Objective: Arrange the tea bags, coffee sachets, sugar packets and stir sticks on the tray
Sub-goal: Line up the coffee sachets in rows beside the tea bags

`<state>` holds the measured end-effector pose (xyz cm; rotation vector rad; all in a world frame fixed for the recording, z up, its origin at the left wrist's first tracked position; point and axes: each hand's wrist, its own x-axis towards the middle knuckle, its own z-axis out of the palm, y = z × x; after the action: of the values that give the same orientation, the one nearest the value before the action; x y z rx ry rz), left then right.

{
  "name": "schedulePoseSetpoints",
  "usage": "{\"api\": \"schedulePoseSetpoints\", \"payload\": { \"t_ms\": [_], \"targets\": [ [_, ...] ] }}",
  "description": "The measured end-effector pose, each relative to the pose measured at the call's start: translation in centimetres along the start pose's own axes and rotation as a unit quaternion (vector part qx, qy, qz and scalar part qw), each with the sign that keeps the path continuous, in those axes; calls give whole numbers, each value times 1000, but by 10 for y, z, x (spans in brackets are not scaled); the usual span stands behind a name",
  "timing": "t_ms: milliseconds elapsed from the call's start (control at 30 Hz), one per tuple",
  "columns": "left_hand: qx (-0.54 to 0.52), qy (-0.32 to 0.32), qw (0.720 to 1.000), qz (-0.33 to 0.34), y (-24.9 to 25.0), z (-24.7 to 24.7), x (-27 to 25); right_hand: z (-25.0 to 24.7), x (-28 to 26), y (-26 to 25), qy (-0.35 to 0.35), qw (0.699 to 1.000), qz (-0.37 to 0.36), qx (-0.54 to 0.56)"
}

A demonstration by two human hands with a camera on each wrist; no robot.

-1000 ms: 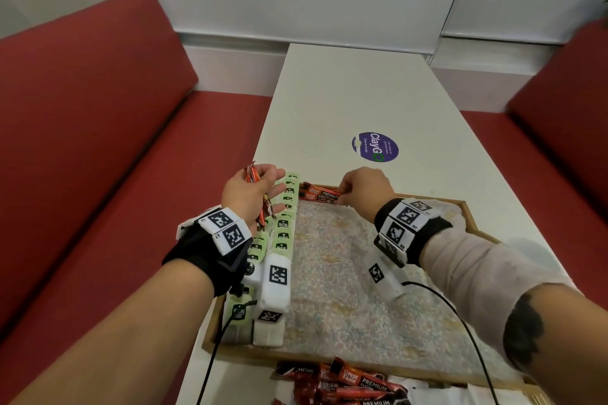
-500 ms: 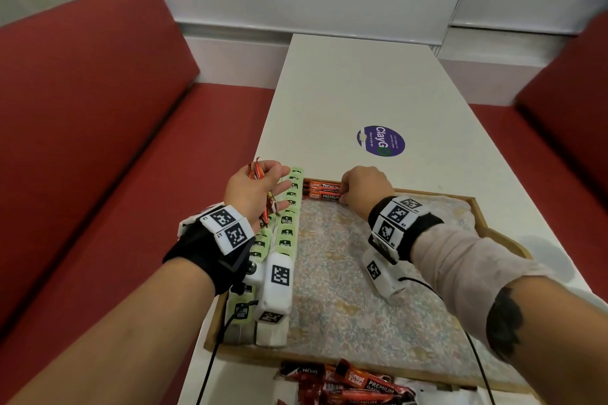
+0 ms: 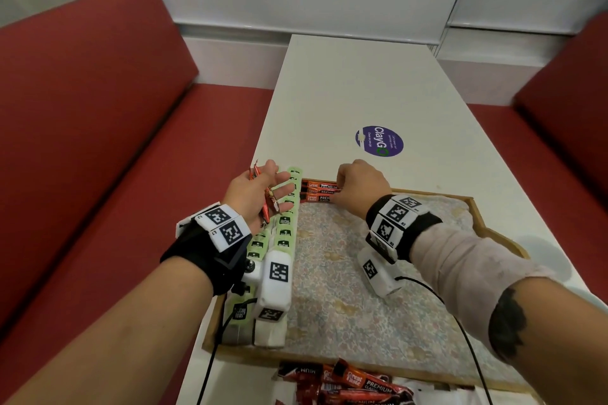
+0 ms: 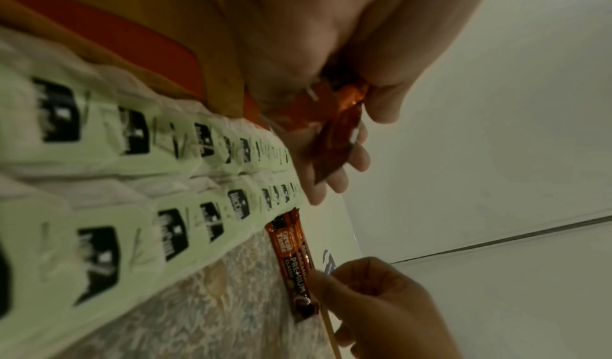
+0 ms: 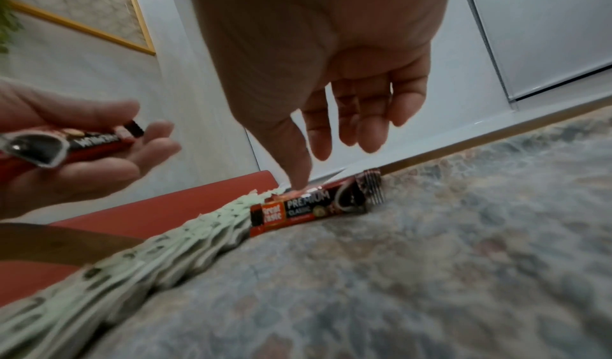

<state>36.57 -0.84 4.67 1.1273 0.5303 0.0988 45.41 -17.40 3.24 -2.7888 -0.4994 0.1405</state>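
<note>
A wooden tray [image 3: 427, 193] lined with floral cloth lies on the white table. Green tea bags [image 3: 284, 233] run in two overlapping rows along its left side [image 4: 165, 233]. Up to three red coffee sachets [image 3: 317, 192] lie side by side in the far left corner. My right hand [image 3: 357, 186] hovers over their right ends. One fingertip [image 5: 298, 181] presses on the sachets [image 5: 308, 207] while the other fingers hang loose. My left hand [image 3: 260, 194] is palm up over the tea bags. Its thumb pinches a few coffee sachets [image 3: 268, 202] against the fingers [image 4: 334, 139].
A heap of loose coffee sachets [image 3: 345, 385] lies on the table in front of the tray, with white packets [image 3: 427, 388] partly showing beside it. A purple sticker [image 3: 379, 140] is on the table beyond the tray. Red benches [image 3: 82, 141] flank both sides.
The right hand has laid a sachet down against the others in the far corner, and the row now shows more sachets. The left hand has stayed in place with its sachets.
</note>
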Motion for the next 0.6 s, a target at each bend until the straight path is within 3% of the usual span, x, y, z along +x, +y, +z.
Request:
{"api": "schedulePoseSetpoints", "payload": {
  "t_ms": [200, 367, 467, 600],
  "targets": [
    [21, -11, 1000, -7, 4, 8, -6, -13, -12, -22, 23, 992, -90, 85],
    [27, -32, 999, 2, 8, 15, -17, -24, -29, -41, -20, 970, -176, 164],
    [41, -55, 998, 7, 9, 18, -23, -25, -36, -49, -93, 956, -191, 201],
    [34, -83, 996, 12, 12, 23, -28, -26, -39, -53, -120, 942, -165, 265]
  ]
}}
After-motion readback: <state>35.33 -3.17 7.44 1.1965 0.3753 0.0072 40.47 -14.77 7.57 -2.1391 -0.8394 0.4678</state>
